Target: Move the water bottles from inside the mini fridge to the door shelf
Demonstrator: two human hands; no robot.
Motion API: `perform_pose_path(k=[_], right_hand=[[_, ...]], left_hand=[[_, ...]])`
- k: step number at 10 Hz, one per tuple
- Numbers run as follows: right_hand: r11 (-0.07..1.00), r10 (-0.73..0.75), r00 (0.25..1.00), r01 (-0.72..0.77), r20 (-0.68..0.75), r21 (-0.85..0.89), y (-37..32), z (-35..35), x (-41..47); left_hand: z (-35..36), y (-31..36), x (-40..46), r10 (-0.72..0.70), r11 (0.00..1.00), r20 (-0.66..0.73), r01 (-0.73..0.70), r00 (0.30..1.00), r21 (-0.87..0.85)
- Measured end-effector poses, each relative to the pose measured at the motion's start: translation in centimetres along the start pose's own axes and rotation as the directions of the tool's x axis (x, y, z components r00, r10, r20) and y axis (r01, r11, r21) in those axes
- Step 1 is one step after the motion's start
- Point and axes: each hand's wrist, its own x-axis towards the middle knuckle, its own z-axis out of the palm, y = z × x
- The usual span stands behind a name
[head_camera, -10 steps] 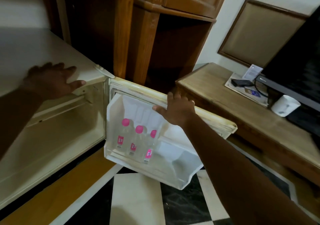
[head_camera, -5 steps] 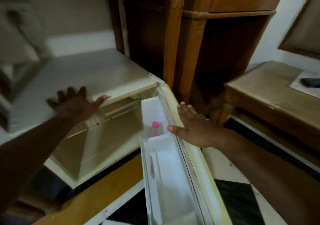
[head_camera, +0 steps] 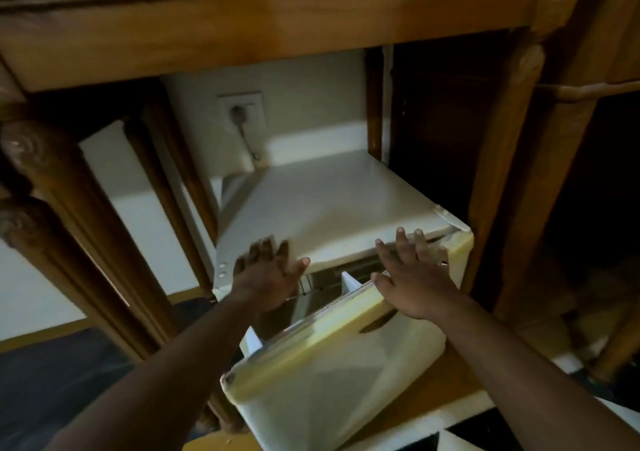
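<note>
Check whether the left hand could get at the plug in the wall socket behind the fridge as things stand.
Probably yes: the left hand lies flat on the fridge top, holding nothing, and the way across that top to the plug looks free, though it sits well back.

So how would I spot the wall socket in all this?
Start at the white mini fridge set in the wooden cabinet. Look past its flat top to the pale wall behind. The wall socket is the square plate there, the only thing on that wall, with a grey plug and cord hanging down.
</note>
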Motion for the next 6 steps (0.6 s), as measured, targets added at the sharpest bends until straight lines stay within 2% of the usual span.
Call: perform_pose_path(k=[1,4,5,6], right_hand=[[1.000,0.011,1.000,-0.011,0.001,-0.004,-0.9,0.0,1.9],[0.996,0.066,0.994,-0.070,-0.091,-0.051,-1.7,1.1,6.1],[0.995,0.088,0.996,-0.089,-0.024,-0.054,-1.7,0.7,5.7],[0.989,0.145,0.984,-0.146,0.104,0.010,-3.1,-1.2,4.5]], left_hand=[[-0.3,-0.4,-0.3,0.011,1.000,0.016,-0.011,1.000,-0.015],[1.3,0.3,0.1,-0.064,0.997,-0.140,0.056,0.988,-0.061],[1.1,0.5,-0.4,-0.056,0.996,-0.101,0.048,0.993,-0.080],[-1.0,0.1,-3.2,-0.046,0.980,0.009,0.047,0.999,-0.195]])
